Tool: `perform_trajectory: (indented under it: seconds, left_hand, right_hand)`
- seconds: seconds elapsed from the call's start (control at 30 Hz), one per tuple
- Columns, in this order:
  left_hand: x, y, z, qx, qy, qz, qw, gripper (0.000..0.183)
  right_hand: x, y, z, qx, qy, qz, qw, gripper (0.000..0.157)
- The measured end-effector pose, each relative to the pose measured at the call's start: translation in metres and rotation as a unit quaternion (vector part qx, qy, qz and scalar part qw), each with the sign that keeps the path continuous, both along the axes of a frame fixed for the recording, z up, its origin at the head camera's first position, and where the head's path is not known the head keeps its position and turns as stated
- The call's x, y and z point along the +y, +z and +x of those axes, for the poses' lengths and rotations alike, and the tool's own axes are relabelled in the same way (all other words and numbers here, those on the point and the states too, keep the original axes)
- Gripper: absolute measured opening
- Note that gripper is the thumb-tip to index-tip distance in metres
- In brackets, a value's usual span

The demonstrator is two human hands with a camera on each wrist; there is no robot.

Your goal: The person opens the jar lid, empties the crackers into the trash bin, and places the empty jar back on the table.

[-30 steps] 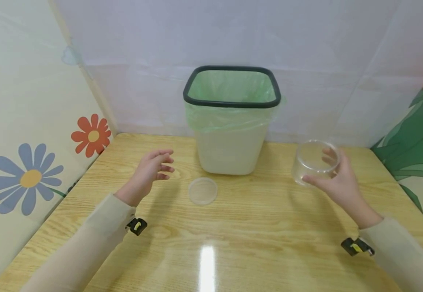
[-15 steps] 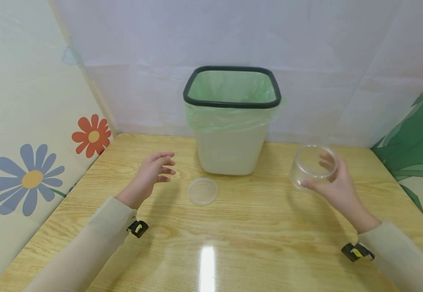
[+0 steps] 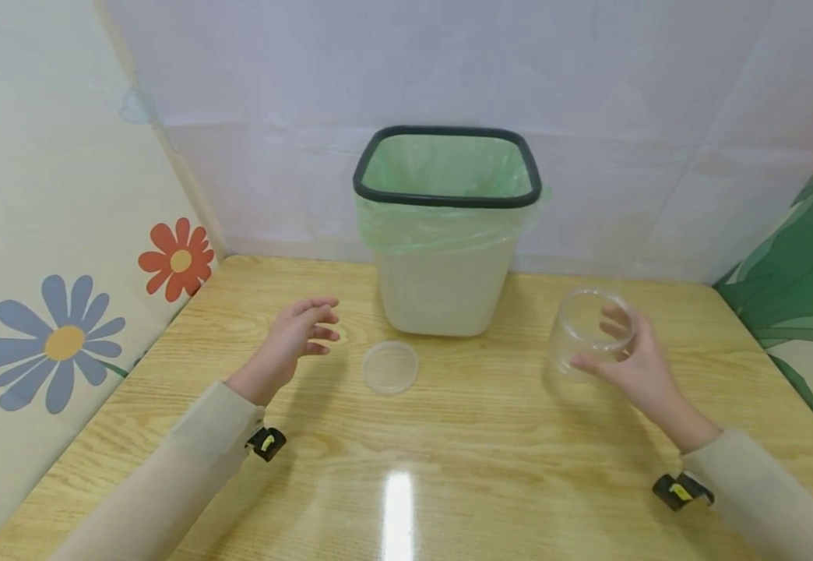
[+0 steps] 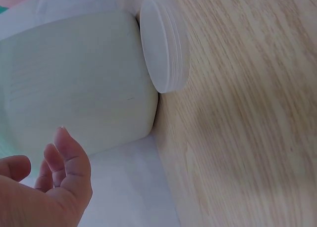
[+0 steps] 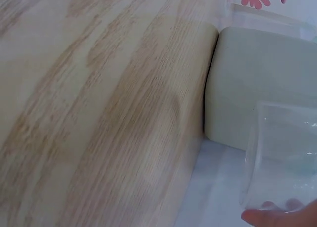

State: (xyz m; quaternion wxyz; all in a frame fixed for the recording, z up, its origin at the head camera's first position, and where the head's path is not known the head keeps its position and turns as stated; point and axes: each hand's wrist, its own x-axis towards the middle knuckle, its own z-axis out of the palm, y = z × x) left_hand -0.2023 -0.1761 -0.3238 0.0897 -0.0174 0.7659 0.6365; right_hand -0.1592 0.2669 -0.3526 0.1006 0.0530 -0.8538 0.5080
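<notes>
My right hand (image 3: 648,382) grips a round, clear plastic jar (image 3: 569,347) by its side, thumb in front and fingers behind. The jar stands upright, rim up, to the right of the bin; the right wrist view shows the jar (image 5: 285,153) raised over the tabletop. A round translucent lid (image 3: 389,367) lies flat on the table before the bin. Left of that lid my left hand (image 3: 287,339) hovers with fingers loosely bent and nothing in it. In the left wrist view the lid (image 4: 163,44) overlaps the foot of the bin.
A pale trash bin (image 3: 441,288) with a black rim and green liner bag stands at the back of the wooden table (image 3: 490,452). Behind it hangs a whitish sheet (image 3: 294,171). Flower-patterned panels (image 3: 42,195) close off both sides.
My right hand has brought the jar a little to the left and nearer to me. My left hand has shifted very slightly toward me; lid and bin stay put.
</notes>
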Motion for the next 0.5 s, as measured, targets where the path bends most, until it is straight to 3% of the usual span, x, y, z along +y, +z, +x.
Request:
perform_trajectory:
  seconds: [0.5]
  left_hand:
    - [-0.0001,-0.006,0.0043,-0.005,0.0,0.0,1.0,0.044]
  right_hand:
    - [-0.0051,-0.0048,0.0038,-0.023,0.024,-0.01,0.999,0.104]
